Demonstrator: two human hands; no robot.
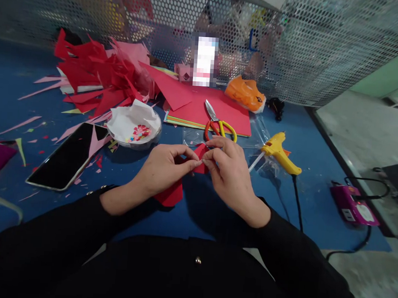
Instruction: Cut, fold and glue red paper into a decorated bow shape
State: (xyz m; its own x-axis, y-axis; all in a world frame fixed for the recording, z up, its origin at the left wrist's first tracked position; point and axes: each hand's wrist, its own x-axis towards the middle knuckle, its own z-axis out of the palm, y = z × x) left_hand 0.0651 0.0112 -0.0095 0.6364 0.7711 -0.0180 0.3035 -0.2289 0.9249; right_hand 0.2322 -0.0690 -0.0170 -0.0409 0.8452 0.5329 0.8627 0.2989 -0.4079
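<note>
Between my two hands is a small folded piece of red paper (201, 167). My left hand (166, 167) pinches its left side with thumb and forefinger. From the other side my right hand (229, 169) pinches it too, fingertips meeting near the paper's middle. Another red paper piece (171, 196) lies on the table, partly hidden under my left hand. Just beyond my right hand rest scissors (216, 118) with one red and one yellow handle, blades pointing away. A yellow glue gun (279, 151) lies to the right.
A paper-lined bowl (135, 125) holds small red bits. Left of it lies a black phone (68, 156). Red and pink paper scraps (105, 71) pile up behind, beside stacked coloured sheets (235, 113). An orange packet (245, 93) and a purple power strip (353, 205) are on the right.
</note>
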